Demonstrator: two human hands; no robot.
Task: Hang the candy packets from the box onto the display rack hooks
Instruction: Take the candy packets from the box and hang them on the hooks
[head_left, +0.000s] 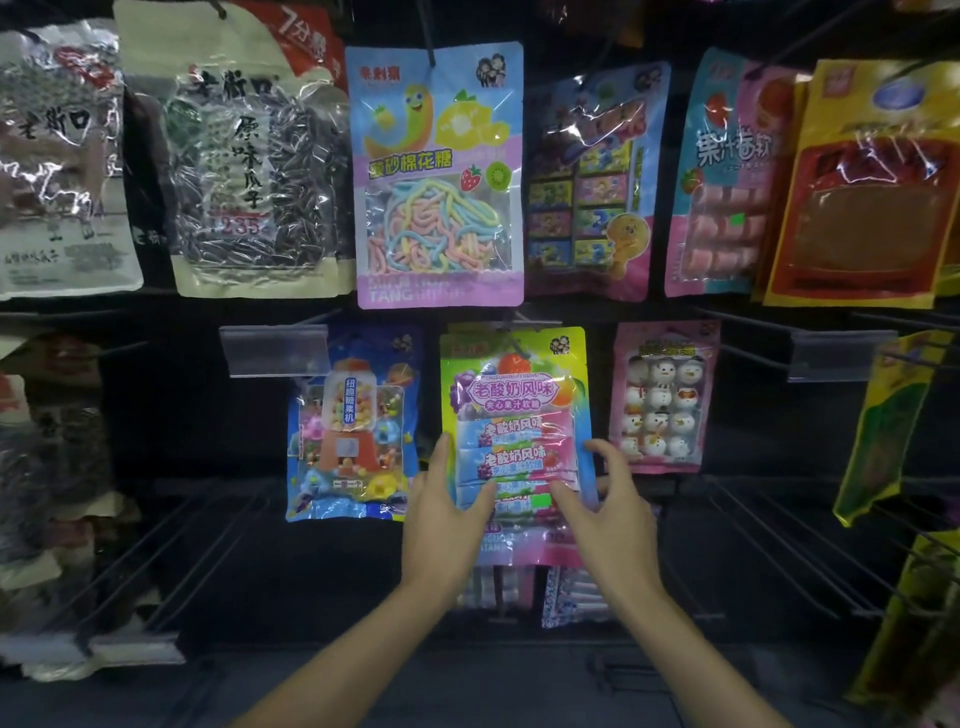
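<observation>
Yogurt-flavour candy packet hangs in the lower row. Left hand pinches its left edge, right hand its right, thumbs in front.

Left hand and right hand hold green candy packet.
</observation>
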